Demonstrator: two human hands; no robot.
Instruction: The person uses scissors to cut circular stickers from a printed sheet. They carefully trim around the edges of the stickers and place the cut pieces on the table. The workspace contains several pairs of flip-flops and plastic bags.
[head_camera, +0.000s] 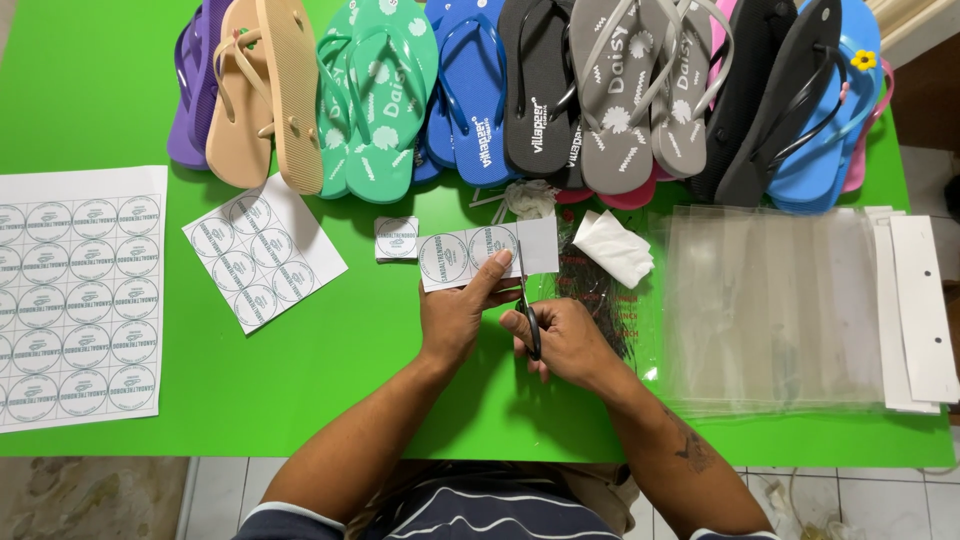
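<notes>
Near the middle of the green table (120, 110), the left hand (455, 315) pinches a strip of round paper labels (485, 252), its thumb on top and fingers clamped under the lower edge; the right hand (565, 340) is closed around the handles of black scissors (525, 300), whose blades stand upright against the strip between two labels. One cut label square (396, 238) lies just left of the strip; a small sheet of labels (262, 250) and a large label sheet (78, 298) lie toward the left edge; flip-flops (520, 90) line the far edge; clear plastic bags (775, 305) and white card strips (922, 305) lie by the right edge.
</notes>
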